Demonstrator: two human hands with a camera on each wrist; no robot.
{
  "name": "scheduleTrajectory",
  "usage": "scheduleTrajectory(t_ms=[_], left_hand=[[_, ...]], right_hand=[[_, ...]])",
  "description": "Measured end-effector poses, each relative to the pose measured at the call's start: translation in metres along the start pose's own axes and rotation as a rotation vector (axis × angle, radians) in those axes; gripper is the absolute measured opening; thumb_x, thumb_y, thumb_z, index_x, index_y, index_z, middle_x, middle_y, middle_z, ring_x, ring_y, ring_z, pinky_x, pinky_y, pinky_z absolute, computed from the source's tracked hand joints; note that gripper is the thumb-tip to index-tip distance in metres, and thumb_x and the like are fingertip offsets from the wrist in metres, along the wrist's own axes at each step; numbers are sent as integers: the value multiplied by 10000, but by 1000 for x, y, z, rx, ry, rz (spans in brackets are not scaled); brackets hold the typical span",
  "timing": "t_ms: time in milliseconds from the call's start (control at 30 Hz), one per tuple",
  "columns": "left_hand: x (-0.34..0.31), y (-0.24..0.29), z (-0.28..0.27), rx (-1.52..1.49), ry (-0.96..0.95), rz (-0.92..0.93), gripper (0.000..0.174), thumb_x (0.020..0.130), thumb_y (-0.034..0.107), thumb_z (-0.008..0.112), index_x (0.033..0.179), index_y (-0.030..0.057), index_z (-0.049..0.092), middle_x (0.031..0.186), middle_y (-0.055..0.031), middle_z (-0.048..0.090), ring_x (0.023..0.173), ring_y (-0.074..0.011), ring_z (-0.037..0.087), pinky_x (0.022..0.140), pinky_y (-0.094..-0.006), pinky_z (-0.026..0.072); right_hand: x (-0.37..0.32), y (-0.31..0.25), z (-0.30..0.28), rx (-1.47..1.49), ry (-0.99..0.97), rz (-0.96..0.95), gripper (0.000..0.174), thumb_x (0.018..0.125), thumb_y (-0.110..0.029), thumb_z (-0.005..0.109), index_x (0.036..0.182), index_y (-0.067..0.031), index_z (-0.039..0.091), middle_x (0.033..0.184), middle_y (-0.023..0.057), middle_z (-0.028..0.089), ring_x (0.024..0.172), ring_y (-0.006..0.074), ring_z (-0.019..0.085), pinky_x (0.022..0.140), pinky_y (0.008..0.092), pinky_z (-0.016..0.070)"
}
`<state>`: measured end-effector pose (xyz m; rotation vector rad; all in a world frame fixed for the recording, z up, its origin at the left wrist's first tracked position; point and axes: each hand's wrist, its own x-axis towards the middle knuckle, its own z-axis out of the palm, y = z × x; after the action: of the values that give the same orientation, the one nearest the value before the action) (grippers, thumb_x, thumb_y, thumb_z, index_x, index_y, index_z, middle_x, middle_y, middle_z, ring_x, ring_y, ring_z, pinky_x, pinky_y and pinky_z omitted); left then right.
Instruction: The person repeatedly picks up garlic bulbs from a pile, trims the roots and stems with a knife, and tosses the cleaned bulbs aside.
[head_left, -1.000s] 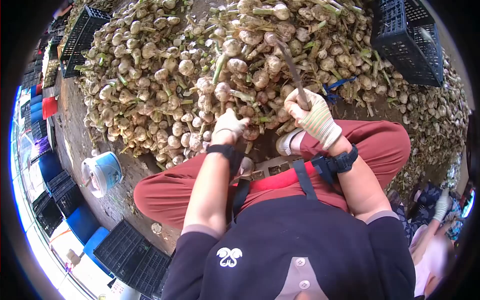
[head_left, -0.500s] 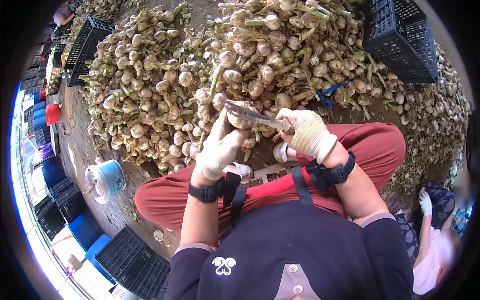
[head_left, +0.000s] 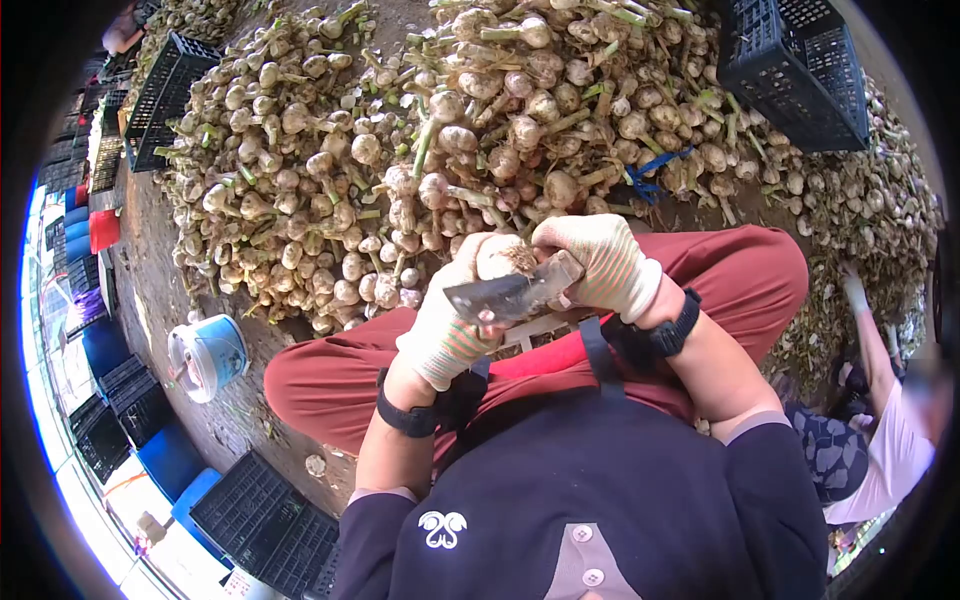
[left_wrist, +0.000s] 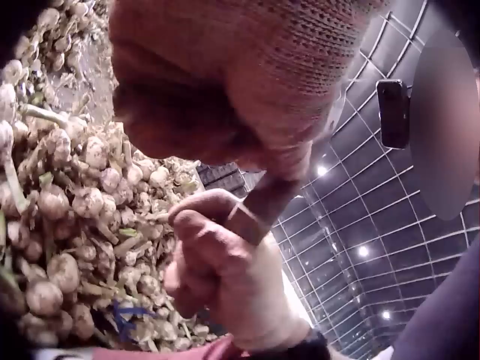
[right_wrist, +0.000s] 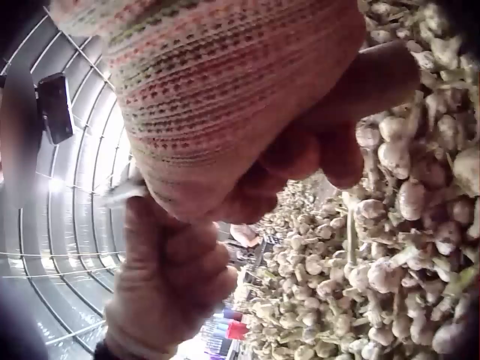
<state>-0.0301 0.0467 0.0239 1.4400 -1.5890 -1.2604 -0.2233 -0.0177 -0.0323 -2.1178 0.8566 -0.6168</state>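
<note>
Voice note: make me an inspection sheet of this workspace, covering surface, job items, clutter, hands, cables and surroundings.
Surface: dirt-strewn ground.
Job items: garlic heap; garlic bulb with knife across its near side, contact unclear.
Clutter: blue strip on the heap; bucket.
Hands: gloved; left hand holds the bulb, right hand grips the knife.
Cables: nothing seen.
Surroundings: black crates; another person at right.
</note>
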Motion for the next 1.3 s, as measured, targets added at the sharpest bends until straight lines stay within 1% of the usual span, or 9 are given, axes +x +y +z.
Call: scheduleTrajectory(t_ms=[100,133,333,433,567,700,900,1100,1300], left_hand=[[1,6,-1,-37,-249,-225,498,719,112,754,1142,40,501,890,-71,612,825,-189,605,744,-274,484],[1,-17,4,-257,-261,402,500,709,135,769,1132,51,516,884,-70,607,847,-185,600,764,-281,475],[-2,13,-11,-624,143,-233,576,634,110,754,1156,40,520,1022,-74,546,941,-190,546,884,-296,430],[11,-6,-14,96,230,199,590,564,182,835,1103,96,612,1044,-100,543,945,-228,553,873,-333,448],[17,-7,-18,268,257,100,674,518,171,859,1149,154,622,974,-87,571,894,-249,572,811,-353,487],[19,7,-19,-579,237,-251,630,609,19,796,1196,50,568,1021,-55,609,862,-141,590,773,-263,506],[19,-8,0,-1571,291,-97,518,699,47,663,1181,89,477,1063,-47,518,933,-191,540,810,-308,477],[28,-15,18,-1878,-22,51,449,725,135,641,1150,86,505,977,-34,523,840,-174,524,803,-315,459],[5,-42,-102,-1994,399,496,703,768,149,704,1337,-22,329,1118,-136,560,861,-176,560,732,-278,528]], right_hand=[[-2,22,-2,14,54,-51,183,678,-149,674,828,-127,571,701,117,605,689,333,619,594,412,483],[-4,45,2,-141,61,115,156,700,-147,667,822,-130,571,690,111,603,677,331,618,593,408,482],[4,39,-2,94,272,294,82,749,-81,636,798,-119,581,620,86,576,587,269,598,570,343,479],[4,14,-7,328,175,468,42,793,-31,597,802,-72,600,619,7,548,563,55,500,534,245,437],[1,3,0,645,197,584,31,829,-53,627,816,-47,600,607,-77,463,556,11,378,495,196,316],[-4,4,2,585,160,484,73,793,22,598,829,-41,606,693,-31,555,646,17,493,584,190,421],[-8,-4,17,617,219,385,57,794,-8,619,849,-24,611,681,28,572,657,73,502,628,238,440],[-2,22,29,569,50,455,104,776,52,579,787,-50,593,665,-1,555,608,60,483,596,210,426],[-1,28,21,900,287,716,45,846,-28,600,845,-73,597,687,-45,551,531,18,484,433,184,416]])
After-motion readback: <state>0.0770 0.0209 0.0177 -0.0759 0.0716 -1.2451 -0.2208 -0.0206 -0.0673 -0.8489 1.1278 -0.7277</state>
